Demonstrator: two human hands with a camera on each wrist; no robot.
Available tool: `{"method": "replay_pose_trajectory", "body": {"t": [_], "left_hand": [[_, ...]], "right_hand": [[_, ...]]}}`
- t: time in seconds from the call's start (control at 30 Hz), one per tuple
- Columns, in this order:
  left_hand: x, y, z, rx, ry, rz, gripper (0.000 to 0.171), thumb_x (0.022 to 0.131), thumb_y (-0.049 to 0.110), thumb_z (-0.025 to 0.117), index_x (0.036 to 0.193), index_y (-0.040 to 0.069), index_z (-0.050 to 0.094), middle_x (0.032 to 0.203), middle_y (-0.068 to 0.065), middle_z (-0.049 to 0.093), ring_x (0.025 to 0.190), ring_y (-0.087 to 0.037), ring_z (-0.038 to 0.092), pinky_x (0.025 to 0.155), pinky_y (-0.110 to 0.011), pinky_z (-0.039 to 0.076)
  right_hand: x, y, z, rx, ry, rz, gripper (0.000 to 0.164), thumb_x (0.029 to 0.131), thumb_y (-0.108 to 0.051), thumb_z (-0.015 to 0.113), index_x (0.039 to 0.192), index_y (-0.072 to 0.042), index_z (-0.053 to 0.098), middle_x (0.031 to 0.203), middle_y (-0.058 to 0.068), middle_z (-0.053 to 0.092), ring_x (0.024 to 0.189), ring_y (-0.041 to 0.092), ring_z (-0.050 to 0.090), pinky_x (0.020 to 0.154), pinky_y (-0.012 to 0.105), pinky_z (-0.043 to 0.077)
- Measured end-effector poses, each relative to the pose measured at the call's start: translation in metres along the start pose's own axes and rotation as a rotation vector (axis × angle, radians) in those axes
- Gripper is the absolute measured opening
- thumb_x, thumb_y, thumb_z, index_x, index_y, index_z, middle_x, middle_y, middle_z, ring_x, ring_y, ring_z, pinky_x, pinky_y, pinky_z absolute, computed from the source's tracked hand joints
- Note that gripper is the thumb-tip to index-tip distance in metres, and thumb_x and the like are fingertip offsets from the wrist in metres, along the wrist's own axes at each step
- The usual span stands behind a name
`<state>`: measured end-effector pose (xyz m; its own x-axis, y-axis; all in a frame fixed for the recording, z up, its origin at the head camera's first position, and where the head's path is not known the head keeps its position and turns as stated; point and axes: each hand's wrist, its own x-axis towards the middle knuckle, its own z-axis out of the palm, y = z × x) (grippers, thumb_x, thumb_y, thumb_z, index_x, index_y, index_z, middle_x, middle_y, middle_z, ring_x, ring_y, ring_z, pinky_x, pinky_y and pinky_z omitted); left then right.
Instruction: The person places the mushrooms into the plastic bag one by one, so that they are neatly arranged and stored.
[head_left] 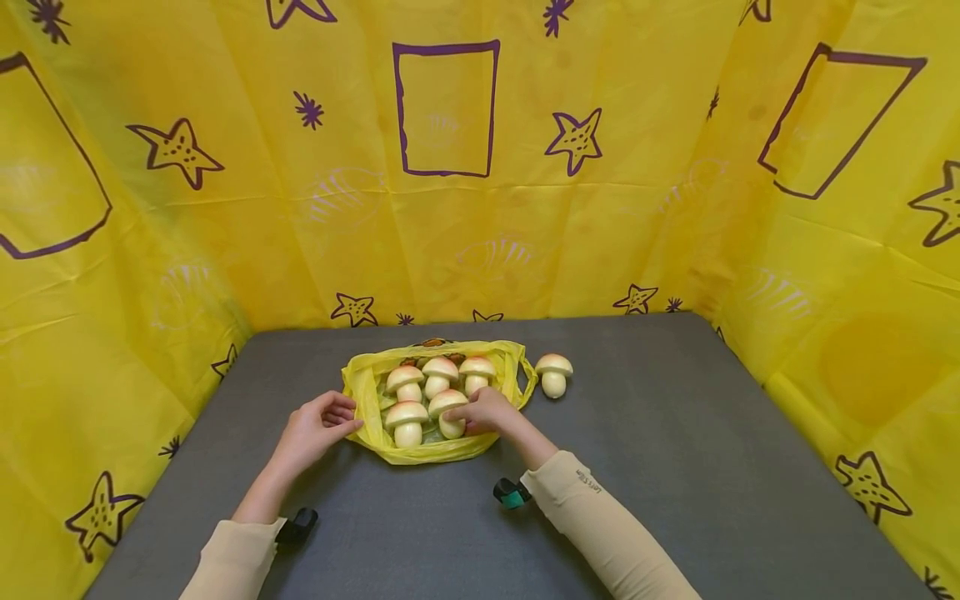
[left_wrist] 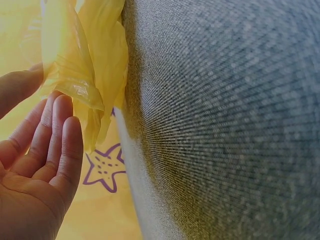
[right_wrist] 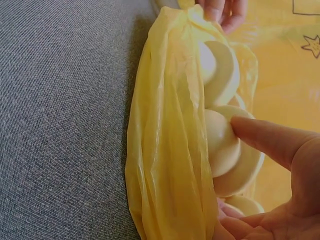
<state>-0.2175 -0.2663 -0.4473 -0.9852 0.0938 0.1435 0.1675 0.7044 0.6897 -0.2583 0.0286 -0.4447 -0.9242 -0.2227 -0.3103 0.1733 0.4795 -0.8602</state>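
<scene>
A yellow plastic bag (head_left: 442, 450) lies with its mouth open on the grey table, holding several toy mushrooms with cream stems and reddish-topped caps. My left hand (head_left: 318, 425) is at the bag's left edge, with the film between thumb and fingers (left_wrist: 45, 155) in the left wrist view. Over the front right of the bag, my right hand (head_left: 487, 412) holds one toy mushroom (head_left: 450, 403). Its thumb presses that mushroom's stem (right_wrist: 222, 142) in the right wrist view, while its other fingers are partly hidden behind the bag.
Another toy mushroom (head_left: 553, 375) stands on the grey table (head_left: 637, 467), just right of the bag's handle loop (head_left: 527, 375). Yellow cloth walls (head_left: 450, 233) with drawn starfish and frames enclose the table's back and sides.
</scene>
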Motion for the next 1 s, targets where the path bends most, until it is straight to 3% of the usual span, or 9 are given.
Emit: {"method": "replay_pose_trajectory", "body": {"t": [0.33, 0.8, 1.0], "left_hand": [[0.0002, -0.0005, -0.0004, 0.0, 0.002, 0.002, 0.031, 0.082, 0.027, 0.074, 0.103, 0.008, 0.063, 0.092, -0.005, 0.067, 0.08, -0.015, 0.062, 0.069, -0.022, 0.051], [-0.0013, -0.0001, -0.0004, 0.0, 0.001, 0.005, 0.031, 0.082, 0.027, 0.075, 0.104, 0.007, 0.063, 0.092, -0.005, 0.067, 0.081, -0.015, 0.062, 0.069, -0.022, 0.051], [-0.0017, 0.0, -0.0004, -0.002, 0.001, 0.01, 0.032, 0.082, 0.028, 0.074, 0.103, 0.007, 0.063, 0.092, -0.005, 0.067, 0.081, -0.015, 0.062, 0.069, -0.022, 0.051]], "right_hand": [[0.0003, 0.0007, -0.0013, -0.043, 0.004, -0.026, 0.052, 0.075, -0.027, 0.08, 0.059, -0.016, 0.032, 0.049, -0.005, 0.037, 0.053, 0.014, 0.062, 0.049, 0.02, 0.045], [-0.0025, -0.0009, -0.0031, -0.088, -0.023, -0.043, 0.045, 0.076, -0.026, 0.08, 0.056, -0.014, 0.042, 0.05, 0.002, 0.052, 0.049, 0.011, 0.061, 0.047, 0.019, 0.042], [-0.0043, -0.0019, -0.003, -0.067, -0.042, -0.033, 0.038, 0.077, -0.024, 0.079, 0.06, -0.012, 0.047, 0.068, 0.017, 0.067, 0.054, 0.013, 0.065, 0.049, 0.019, 0.043]]}}
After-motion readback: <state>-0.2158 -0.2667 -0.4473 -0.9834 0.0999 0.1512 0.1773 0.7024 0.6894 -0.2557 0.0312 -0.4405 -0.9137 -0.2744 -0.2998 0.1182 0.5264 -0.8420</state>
